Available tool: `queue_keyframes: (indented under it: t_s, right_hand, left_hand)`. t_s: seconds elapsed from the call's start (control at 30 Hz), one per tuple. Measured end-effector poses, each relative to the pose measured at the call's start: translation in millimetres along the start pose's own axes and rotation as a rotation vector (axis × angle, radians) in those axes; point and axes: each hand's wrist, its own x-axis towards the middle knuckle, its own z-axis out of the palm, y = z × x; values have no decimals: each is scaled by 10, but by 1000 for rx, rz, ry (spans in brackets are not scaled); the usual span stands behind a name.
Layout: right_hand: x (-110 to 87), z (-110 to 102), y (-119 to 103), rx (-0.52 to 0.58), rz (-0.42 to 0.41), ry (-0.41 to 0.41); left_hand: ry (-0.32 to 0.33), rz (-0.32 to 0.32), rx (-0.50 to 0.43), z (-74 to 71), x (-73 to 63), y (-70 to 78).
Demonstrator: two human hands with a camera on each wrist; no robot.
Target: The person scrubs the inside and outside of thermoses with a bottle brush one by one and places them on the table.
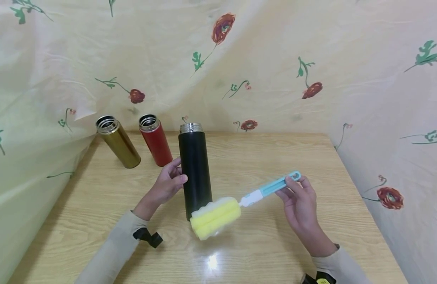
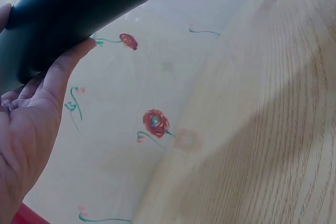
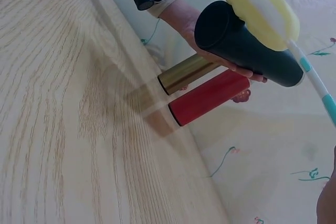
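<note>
My left hand (image 1: 167, 182) grips a tall black vacuum flask (image 1: 195, 169) by its side, its steel threaded mouth uncapped and facing up. In the left wrist view the fingers wrap under the flask (image 2: 68, 19), whose base shows at the top. With my right hand (image 1: 299, 201) I pinch the light-blue handle of a sponge bottle brush (image 1: 215, 217). Its yellow and white sponge head overlaps the flask's lower end in the head view, pointing left. The right wrist view shows the sponge head (image 3: 262, 11) beside the flask, outside its mouth.
A gold flask (image 1: 120, 144) and a red flask (image 1: 156, 141), both uncapped, stand at the back left of the wooden table (image 1: 261, 252). Floral cloth (image 1: 169, 47) hangs behind the table and along its sides.
</note>
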Motion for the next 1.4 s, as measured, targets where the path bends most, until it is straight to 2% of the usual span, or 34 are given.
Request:
queue_keyframes:
  t_s: [0.27, 0.57, 0.83, 0.97, 1.2, 1.4]
  right_hand:
    - [36, 12, -23, 35, -28, -4]
    - [176, 103, -83, 82, -23, 84]
    - [335, 252, -142, 121, -78, 146]
    - [415, 330, -163, 148, -115, 169]
    - [509, 462, -204, 159, -162, 152]
    - [605, 558, -259, 190, -214, 145]
  left_hand:
    - [-31, 6, -20, 5, -12, -19]
    - [-54, 6, 26, 33, -27, -33]
    - [-65, -2, 45, 56, -47, -93]
    - [-45, -5, 68, 69, -59, -115]
    - [-20, -17, 102, 70, -64, -126]
    - [3, 1, 138, 93, -23, -100]
